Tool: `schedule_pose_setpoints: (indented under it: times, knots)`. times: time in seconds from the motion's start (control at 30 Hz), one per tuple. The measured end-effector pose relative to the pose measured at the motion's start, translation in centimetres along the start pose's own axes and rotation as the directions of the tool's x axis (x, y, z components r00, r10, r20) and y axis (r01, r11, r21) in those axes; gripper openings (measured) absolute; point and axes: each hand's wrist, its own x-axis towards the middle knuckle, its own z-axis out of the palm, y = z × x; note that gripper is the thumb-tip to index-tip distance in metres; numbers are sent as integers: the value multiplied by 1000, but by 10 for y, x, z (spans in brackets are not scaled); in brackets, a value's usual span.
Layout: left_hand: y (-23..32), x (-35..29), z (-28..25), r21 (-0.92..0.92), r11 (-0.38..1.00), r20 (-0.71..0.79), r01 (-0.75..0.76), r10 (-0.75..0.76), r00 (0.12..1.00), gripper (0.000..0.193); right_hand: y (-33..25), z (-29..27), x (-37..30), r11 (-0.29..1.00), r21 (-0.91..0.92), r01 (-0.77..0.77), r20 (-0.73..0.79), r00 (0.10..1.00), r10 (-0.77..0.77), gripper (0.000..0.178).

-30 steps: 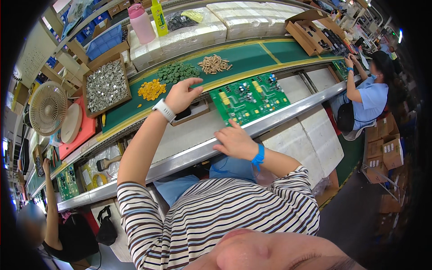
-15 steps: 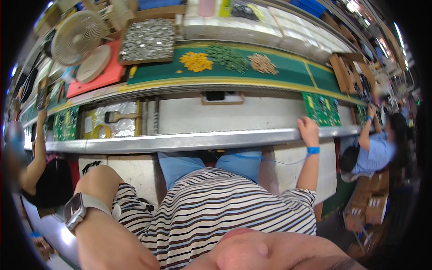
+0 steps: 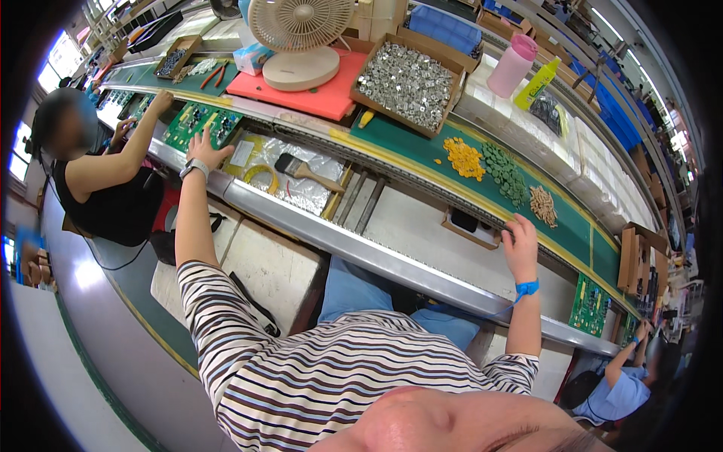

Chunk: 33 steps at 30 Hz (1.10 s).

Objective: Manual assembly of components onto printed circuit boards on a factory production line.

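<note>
My left hand (image 3: 205, 156) is stretched out to the far left with its fingers spread. Its fingertips reach the near edge of a green circuit board (image 3: 181, 129) fitted with small parts; whether they touch it I cannot tell. My right hand (image 3: 520, 245), a blue band on its wrist, is at the far rail of the track, its fingers loosely bent and apart, holding nothing visible. Beyond it, piles of orange pieces (image 3: 462, 158), green pieces (image 3: 503, 175) and tan pieces (image 3: 543, 206) lie on the green shelf (image 3: 422, 145). Another circuit board (image 3: 589, 305) sits farther right on the track.
A brush (image 3: 310, 173) and a yellow tape roll (image 3: 261, 179) lie in a plastic-lined tray. Behind stand a fan (image 3: 301, 68), a carton of metal parts (image 3: 407, 84) and a pink bottle (image 3: 512, 64). Co-workers sit left (image 3: 113, 181) and right (image 3: 614, 392). A metal rail (image 3: 361, 252) runs before me.
The view has swung left. My left arm, bent low before, now reaches out toward the left circuit board. My right hand has left the near rail by the right board for the far rail.
</note>
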Motion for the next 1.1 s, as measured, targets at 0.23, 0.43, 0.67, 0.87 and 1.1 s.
schedule_pose_setpoints:
  times: [0.23, 0.43, 0.67, 0.87, 1.1]
  knots:
    - [-66, 37, 35, -30, 999, 115, -19, 23, 993, 86, -11, 18, 41, 987, 39, 158, -50, 987, -156, 12]
    - [15, -3, 0, 113, 978, 155, -178, 159, 975, 80, 3, 36, 74, 992, 30, 119, -76, 990, -116, 17]
    - [62, -51, -9, 190, 940, 111, -285, 268, 957, 73, 3, 80, 102, 999, 26, 30, 1, 1000, -30, 17]
    - [110, -112, -25, 90, 891, 23, -444, 444, 896, 69, 0, 101, 105, 994, -108, 18, -35, 999, -22, 14]
    - [169, -189, -41, -78, 676, 21, -733, 736, 676, 64, 1, 98, 107, 997, -55, 59, -81, 995, -63, 12]
